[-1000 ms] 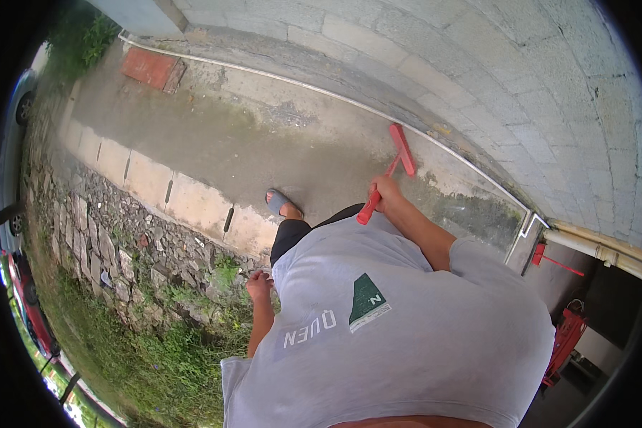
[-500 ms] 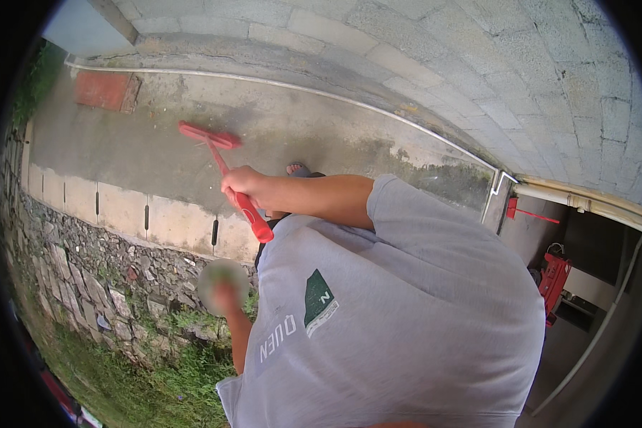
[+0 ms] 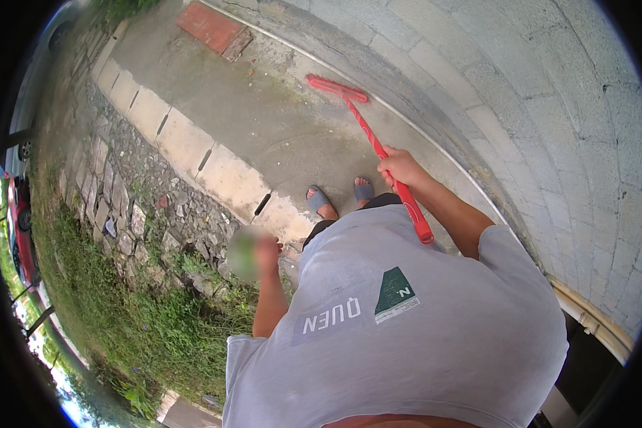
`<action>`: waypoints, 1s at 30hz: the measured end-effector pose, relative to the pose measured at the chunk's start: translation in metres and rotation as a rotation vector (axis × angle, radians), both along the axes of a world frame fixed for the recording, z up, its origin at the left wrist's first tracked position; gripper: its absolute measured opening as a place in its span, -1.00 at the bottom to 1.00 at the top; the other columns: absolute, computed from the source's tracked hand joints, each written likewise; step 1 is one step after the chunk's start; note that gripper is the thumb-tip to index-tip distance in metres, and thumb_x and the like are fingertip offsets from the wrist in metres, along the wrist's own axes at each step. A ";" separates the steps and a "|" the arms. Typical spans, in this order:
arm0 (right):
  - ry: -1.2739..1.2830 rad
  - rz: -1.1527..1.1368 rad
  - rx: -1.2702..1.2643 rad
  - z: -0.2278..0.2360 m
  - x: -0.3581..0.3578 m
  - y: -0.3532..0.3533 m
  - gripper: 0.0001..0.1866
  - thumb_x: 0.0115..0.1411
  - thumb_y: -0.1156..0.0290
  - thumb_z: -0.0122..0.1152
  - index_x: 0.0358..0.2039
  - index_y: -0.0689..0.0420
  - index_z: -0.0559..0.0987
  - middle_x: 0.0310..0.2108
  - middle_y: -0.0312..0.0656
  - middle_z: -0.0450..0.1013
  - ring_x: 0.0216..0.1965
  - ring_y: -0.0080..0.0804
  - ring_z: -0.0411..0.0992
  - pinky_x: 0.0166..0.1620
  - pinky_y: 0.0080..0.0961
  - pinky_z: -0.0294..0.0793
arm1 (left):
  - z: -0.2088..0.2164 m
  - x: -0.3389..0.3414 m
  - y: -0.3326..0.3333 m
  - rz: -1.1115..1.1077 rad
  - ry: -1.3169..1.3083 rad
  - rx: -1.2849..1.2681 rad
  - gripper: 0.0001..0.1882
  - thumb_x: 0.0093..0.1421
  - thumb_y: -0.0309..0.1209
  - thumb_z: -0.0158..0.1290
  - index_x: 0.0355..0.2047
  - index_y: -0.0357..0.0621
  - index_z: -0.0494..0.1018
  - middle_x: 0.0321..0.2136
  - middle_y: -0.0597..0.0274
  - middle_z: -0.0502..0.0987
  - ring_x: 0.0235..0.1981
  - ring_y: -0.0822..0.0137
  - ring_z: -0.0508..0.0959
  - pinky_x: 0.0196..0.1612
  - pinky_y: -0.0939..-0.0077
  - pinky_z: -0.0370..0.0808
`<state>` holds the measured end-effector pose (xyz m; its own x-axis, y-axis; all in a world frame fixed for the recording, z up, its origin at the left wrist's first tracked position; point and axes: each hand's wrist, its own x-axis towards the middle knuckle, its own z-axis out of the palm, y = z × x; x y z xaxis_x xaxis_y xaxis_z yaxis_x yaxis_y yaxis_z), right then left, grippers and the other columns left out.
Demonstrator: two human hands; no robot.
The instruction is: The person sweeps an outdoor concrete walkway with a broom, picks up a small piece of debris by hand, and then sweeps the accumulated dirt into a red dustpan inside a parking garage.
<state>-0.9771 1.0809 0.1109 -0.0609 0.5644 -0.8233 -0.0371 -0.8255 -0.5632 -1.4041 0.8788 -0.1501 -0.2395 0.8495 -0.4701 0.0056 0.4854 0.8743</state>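
Observation:
A red push broom slants away from me, its wide head down on the concrete beside the pipe along the block wall. My right hand is closed around the upper part of its handle, and the handle's end comes back near my shirt. On the other side, my left hand is held out over the edge of the stony bank. A round blurred patch covers part of it, so its fingers and anything in them are hidden.
On my right rises the grey block wall, with a white pipe along its foot. A red slab lies at the far end. Pale slotted edging borders the stones and weeds on my left.
The broom's head has moved right, from the middle of the concrete to the wall side, with my right hand still on the handle. My view has turned, bringing both my feet into sight.

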 end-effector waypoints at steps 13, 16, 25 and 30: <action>0.931 -0.141 -0.407 -0.061 -0.021 0.064 -0.73 0.13 0.46 -0.03 -0.13 -0.08 0.38 -0.70 -0.42 0.26 -0.79 -0.65 0.20 -0.76 -0.60 0.17 | 0.022 0.018 -0.075 0.167 0.199 -0.506 -0.75 0.08 -0.56 -0.06 -0.19 -0.24 0.40 -0.51 0.12 0.53 -0.67 0.30 0.51 -0.71 0.51 0.37; 0.545 0.019 -0.222 -0.003 -0.030 0.055 -0.52 0.11 0.49 -0.04 0.08 -0.07 0.25 -0.70 -0.38 0.24 -0.79 -0.63 0.19 -0.77 -0.59 0.17 | 0.020 0.013 -0.095 0.162 0.195 -0.597 -0.76 0.11 -0.52 -0.07 -0.19 -0.28 0.42 -0.51 0.10 0.55 -0.66 0.30 0.52 -0.70 0.50 0.40; -0.045 0.224 0.004 -0.091 -0.103 0.043 -0.77 0.03 0.55 -0.05 -0.29 0.02 0.23 -0.73 -0.37 0.18 -0.80 -0.57 0.17 -0.78 -0.55 0.14 | 0.077 0.030 -0.020 0.311 0.200 -0.343 -0.73 0.11 -0.52 -0.14 -0.19 -0.32 0.44 -0.50 0.11 0.55 -0.66 0.38 0.52 -0.66 0.54 0.42; 0.631 0.106 -0.431 -0.078 -0.060 0.051 -0.68 0.12 0.49 -0.06 -0.10 -0.07 0.24 -0.70 -0.39 0.19 -0.79 -0.63 0.16 -0.77 -0.60 0.13 | 0.014 0.019 -0.053 0.482 -0.128 -0.304 -0.73 0.10 -0.53 -0.13 -0.21 -0.36 0.44 -0.51 0.10 0.55 -0.67 0.37 0.52 -0.64 0.57 0.43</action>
